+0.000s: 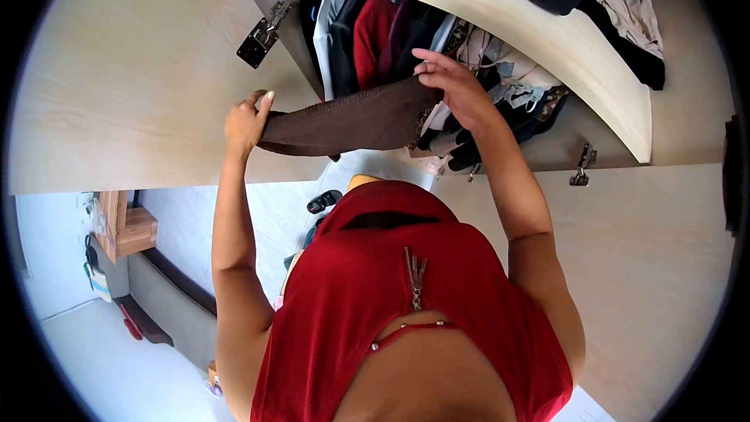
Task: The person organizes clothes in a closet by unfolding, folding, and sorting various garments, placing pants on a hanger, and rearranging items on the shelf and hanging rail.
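A dark brown cloth is stretched sideways in front of an open wardrobe. Its left end is gripped by my left hand, with the thumb on top. At the right end, my right hand touches the cloth; its thumb side is against the edge and the index finger and others are extended and partly apart. Behind the cloth, red and dark garments hang in the wardrobe. Patterned and light clothes are bunched just right of my right hand.
A curved shelf carries dark clothing and a beige garment. Open wardrobe doors with metal hinges flank both sides. A black sandal lies on the floor, and a wooden piece of furniture stands at the left.
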